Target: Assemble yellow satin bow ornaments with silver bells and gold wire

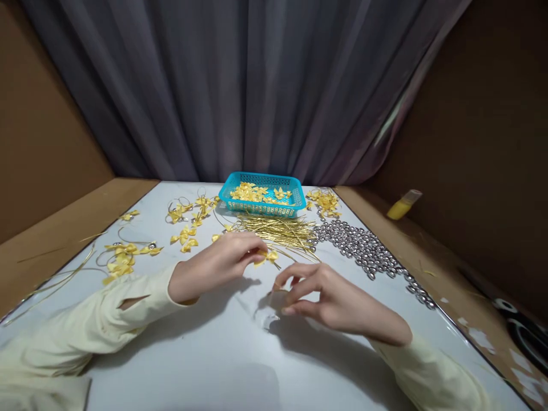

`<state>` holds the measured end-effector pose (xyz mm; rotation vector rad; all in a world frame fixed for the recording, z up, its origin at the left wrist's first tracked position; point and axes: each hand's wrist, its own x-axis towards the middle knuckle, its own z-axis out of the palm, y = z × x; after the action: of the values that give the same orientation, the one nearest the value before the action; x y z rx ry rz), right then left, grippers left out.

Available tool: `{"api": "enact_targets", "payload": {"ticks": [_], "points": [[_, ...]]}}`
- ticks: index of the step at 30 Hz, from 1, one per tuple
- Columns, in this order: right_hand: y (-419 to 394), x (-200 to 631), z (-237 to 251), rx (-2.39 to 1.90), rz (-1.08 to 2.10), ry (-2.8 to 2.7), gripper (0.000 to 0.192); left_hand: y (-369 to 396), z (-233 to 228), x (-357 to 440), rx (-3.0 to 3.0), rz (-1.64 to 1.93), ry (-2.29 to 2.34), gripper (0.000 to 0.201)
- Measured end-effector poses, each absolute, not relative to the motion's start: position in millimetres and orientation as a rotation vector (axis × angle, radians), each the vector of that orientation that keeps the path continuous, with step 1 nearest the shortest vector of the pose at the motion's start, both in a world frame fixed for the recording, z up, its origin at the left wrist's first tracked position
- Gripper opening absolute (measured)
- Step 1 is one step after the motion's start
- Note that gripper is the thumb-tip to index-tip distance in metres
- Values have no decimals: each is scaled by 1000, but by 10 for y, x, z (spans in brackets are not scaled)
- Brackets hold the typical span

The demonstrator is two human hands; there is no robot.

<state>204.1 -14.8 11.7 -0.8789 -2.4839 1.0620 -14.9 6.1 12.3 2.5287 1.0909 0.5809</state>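
My left hand reaches in over the table, fingers bent down and closed at a yellow ribbon bow with a short gold stem. Part of that bow is behind the fingertips. My right hand is lower and to the right, thumb and fingers curled toward each other. By its fingertips is a faint, clear or shiny thing, too blurred to name. Just beyond both hands lies a pile of gold twist ties. Many silver metal beads spread out to the right.
A turquoise plastic basket with yellow bows stands at the back. Bows with cord loops lie at left, and more bows at back right. A yellow-filled tube and black-handled scissors are beyond the right edge.
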Motion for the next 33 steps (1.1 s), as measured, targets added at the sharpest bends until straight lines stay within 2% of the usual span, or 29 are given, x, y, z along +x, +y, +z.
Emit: {"api": "enact_targets", "payload": {"ticks": [3, 5, 9, 14, 19, 33], "points": [[-277, 2070, 217, -885, 808, -2555, 16, 85, 47, -155, 2630, 768, 1042, 19], [-308, 2134, 326, -800, 880, -2558, 13, 83, 31, -155, 2680, 792, 943, 21], [-252, 2226, 496, -638, 1269, -2351, 2, 23, 51, -141, 2779, 829, 733, 23], [-128, 2109, 447, -904, 1147, -2252, 5, -65, 71, -126, 2717, 920, 631, 19], [-99, 2006, 329, -986, 1123, -2149, 11, -98, 89, -117, 2642, 852, 582, 19], [-121, 2007, 251, -1037, 986, -2180, 13, -105, 93, -97, 2573, 683, 609, 20]]}}
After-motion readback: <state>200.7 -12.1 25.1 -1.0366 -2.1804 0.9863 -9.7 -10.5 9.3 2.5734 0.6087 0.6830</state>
